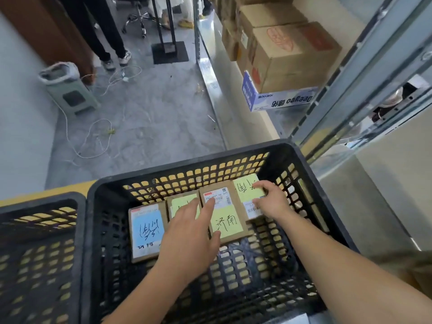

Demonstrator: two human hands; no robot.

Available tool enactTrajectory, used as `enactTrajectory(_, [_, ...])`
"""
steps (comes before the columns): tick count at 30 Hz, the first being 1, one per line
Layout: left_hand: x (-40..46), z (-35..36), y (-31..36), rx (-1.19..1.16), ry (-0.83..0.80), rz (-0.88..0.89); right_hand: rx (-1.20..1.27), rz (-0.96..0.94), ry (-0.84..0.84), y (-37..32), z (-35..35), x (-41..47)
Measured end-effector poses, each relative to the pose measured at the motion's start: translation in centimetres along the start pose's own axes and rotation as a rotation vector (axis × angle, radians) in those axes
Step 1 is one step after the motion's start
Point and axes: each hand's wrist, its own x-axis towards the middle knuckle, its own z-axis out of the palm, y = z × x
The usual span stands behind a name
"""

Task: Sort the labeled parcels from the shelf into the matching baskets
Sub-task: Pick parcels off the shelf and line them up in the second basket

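Cardboard parcels are seen from the head view, laid flat in a row on the floor of a black basket [327, 195]. From left to right there are a parcel with a blue note [146, 231], a parcel with a green note [181, 203] partly hidden under the left hand [189, 239], a middle parcel [224, 216] with a green note and a printed label, and a far parcel [249, 195] with a green note at the right end. The left hand lies spread and flat, its fingers straight, with fingertips on the printed label and the thumb at the near edge of the middle parcel; nothing is gripped. The right hand [271, 199] is curled over the right edge of the far parcel, and its fingers seem to pinch that edge. A second black basket [79, 230] stands just beside on the left, and a shelf [350, 73] carrying cardboard boxes [294, 54] rises at the right.

The step in hand is judged to be the settling of the far parcel into its row. It is best done by lowering it flat, note upward, edge against its neighbour, while the neighbour is pinned by the left hand so the row is not shoved. The blue note among green ones should be checked against the basket.
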Motion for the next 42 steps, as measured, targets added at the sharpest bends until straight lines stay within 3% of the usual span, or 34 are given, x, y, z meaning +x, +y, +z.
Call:
enactTrajectory(7, [0.6, 0.8, 2.0, 0.031, 0.008, -0.070, -0.101, -0.022, -0.066, 1.2, 0.0, 1.2])
enactTrajectory(11, [0.4, 0.7, 2.8, 0.062, 0.010, -0.085, -0.252, -0.144, -0.035, 0.4, -0.2, 0.0])
enactTrajectory(19, [-0.2, -1.0, 2.6, 0.124, 0.038, -0.001, -0.317, -0.337, -0.054, -2.6, -2.0, -7.1])
enactTrajectory(29, [-2.9, -4.7, 5.0, 0.136, 0.036, 0.432, -0.291, -0.295, 0.292, -1.9, -4.9, -22.5])
enactTrajectory(35, [-6.8, -4.4, 10.9, 0.080, 0.019, 0.727, -0.245, -0.077, 0.521, 2.9, -7.2, -33.7])
enactTrajectory(42, [-15.7, -0.7, 19.1, 0.119, -0.120, 1.046, -0.047, 0.212, 0.643, 13.1, -7.0, -45.9])
